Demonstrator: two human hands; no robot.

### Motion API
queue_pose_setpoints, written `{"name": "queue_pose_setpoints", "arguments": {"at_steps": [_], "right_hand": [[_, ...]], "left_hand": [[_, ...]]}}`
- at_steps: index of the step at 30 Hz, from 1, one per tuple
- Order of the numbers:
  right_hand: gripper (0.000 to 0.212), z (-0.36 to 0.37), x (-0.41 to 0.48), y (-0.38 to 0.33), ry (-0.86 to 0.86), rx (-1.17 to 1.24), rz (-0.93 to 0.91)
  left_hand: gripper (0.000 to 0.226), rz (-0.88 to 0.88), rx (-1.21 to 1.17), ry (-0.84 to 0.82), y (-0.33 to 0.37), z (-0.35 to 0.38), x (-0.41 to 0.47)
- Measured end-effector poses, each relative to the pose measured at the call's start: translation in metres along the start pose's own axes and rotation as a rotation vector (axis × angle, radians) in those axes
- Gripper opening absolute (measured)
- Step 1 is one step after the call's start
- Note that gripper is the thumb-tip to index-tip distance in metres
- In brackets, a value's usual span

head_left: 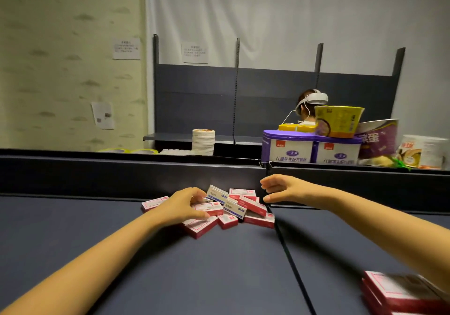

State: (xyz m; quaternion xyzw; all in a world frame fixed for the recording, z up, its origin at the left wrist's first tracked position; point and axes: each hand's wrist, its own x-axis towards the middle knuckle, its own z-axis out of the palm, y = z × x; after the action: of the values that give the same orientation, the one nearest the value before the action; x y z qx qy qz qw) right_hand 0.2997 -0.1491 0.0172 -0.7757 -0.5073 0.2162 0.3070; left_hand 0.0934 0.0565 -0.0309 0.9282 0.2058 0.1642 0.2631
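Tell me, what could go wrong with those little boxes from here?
1. The left hand grips a red box in a loose heap. Pulling it out may shift the blue box lying on top beside it.
2. The right hand hovers over the heap's right edge, close to the gap between the shelf boards. A nudge might catch a box there.

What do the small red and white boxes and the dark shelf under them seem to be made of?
The small boxes look like thin printed cardboard with a slightly glossy finish: they have sharp folded edges and flat printed faces. The dark shelf looks like painted sheet metal in matte blue-grey. It is smooth, with a thin straight seam between panels, though coated board is also possible.
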Motion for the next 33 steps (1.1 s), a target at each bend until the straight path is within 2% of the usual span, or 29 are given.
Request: {"name": "queue_pose_setpoints", "arguments": {"at_steps": [6, 11, 18, 24, 33], "right_hand": [[0.058, 0.018, 0.018, 0.006, -0.008, -0.094, 0.080], [0.049, 0.029, 0.023, 0.013, -0.035, -0.170, 0.142], [0.043, 0.026, 0.009, 0.006, 0.045, -0.135, 0.096], [0.034, -0.002, -0.049, 0.000, 0.095, -0.029, 0.033], [0.053, -0.043, -0.176, 0.032, 0.121, 0.080, 0.029]], "left_hand": [[0.045, -0.011, 0.031, 0.002, -0.009, 0.001, 0.000], [0.047, 0.002, 0.050, 0.041, -0.008, 0.002, -0.001], [0.041, -0.003, -0.082, 0.067, 0.001, -0.005, -0.008], [0.039, 0.119, -0.190, 0.074, 0.043, -0.005, -0.027], [0.039, 0.243, -0.233, -0.026, 0.134, 0.039, -0.071]]}}
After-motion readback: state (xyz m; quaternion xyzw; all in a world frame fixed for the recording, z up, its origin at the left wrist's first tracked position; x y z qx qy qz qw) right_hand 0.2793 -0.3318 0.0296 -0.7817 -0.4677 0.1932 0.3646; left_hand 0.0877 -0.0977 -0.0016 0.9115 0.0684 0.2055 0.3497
